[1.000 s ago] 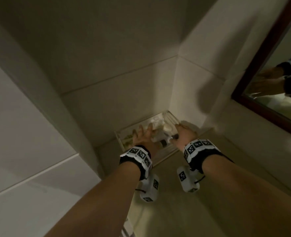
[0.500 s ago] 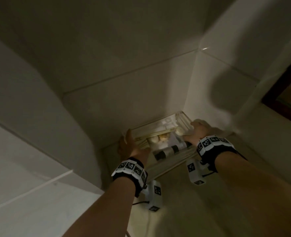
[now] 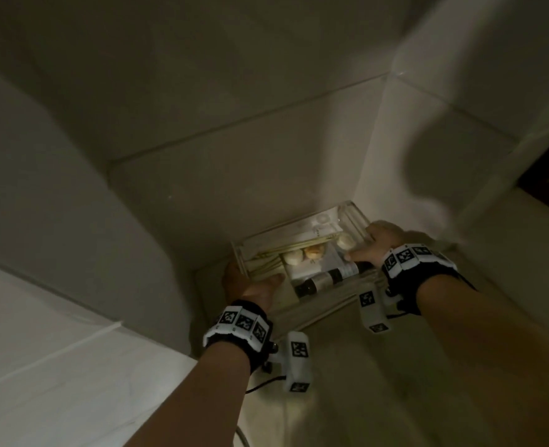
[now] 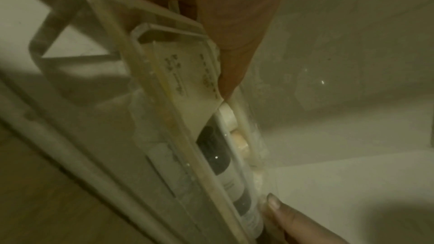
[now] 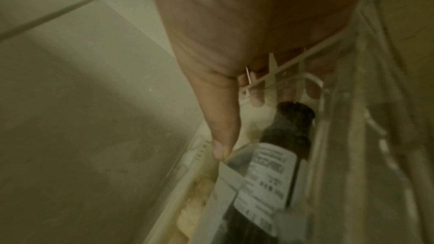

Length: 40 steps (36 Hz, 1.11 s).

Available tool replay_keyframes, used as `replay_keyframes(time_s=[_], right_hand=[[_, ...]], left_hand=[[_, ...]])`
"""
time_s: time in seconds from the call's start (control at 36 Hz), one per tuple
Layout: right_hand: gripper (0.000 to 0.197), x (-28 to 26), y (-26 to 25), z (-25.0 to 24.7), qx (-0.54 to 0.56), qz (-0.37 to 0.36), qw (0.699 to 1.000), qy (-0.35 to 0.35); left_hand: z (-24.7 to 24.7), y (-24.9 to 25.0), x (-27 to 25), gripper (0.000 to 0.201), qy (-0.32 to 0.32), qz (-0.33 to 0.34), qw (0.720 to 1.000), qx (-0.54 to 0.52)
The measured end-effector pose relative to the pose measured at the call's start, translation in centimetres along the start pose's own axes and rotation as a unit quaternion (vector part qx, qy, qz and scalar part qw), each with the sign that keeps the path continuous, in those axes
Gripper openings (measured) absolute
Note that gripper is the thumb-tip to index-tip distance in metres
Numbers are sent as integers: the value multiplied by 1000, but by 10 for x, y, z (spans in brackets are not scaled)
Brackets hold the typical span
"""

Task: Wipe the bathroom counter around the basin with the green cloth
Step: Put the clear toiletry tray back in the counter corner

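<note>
Now both hands grip a clear tray: left hand (image 3: 249, 287) curls round its left end, right hand (image 3: 371, 250) round its right end. Inside lie a dark bottle (image 3: 326, 277) and small soaps (image 3: 302, 254), at the counter's (image 3: 331, 398) back corner. Green cloth unseen.

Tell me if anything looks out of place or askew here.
Both hands, left and right, hold a clear tray of toiletries in the wall corner. A dark bottle lies on its side in it. No green cloth shows.

a bathroom: tiled walls (image 3: 234, 175), clear toiletries tray (image 3: 352, 217), mirror frame (image 3: 547, 185).
</note>
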State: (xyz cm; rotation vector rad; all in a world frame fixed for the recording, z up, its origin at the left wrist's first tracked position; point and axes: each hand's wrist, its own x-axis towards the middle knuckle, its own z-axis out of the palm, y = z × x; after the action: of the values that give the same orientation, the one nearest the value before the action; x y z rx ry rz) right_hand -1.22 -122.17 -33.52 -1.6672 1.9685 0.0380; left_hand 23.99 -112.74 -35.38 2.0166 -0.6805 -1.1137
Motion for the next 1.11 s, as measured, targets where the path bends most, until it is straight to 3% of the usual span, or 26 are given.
replay_keyframes(time_s=[0.25, 0.39, 0.5, 0.67, 0.89, 1.11], right_hand=[[102, -16, -5, 0, 89, 35, 995, -5], [119, -24, 8, 8, 103, 61, 993, 5], [104, -44, 18, 9, 134, 72, 988, 34], [99, -81, 31, 6, 204, 109, 972, 51], [61, -145, 56, 16, 273, 145, 947, 90], [73, -198, 90, 17, 318, 189, 922, 117]], left_hand=[[-2, 2, 0, 106, -7, -22, 999, -30], [-4, 3, -3, 75, -33, -8, 999, -28], [-3, 8, -16, 100, -45, -6, 999, 12], [-6, 12, -39, 82, -77, 5, 994, 72], [-10, 9, -68, 103, -98, 23, 984, 144], [6, 8, -112, 102, -150, 62, 972, 172]])
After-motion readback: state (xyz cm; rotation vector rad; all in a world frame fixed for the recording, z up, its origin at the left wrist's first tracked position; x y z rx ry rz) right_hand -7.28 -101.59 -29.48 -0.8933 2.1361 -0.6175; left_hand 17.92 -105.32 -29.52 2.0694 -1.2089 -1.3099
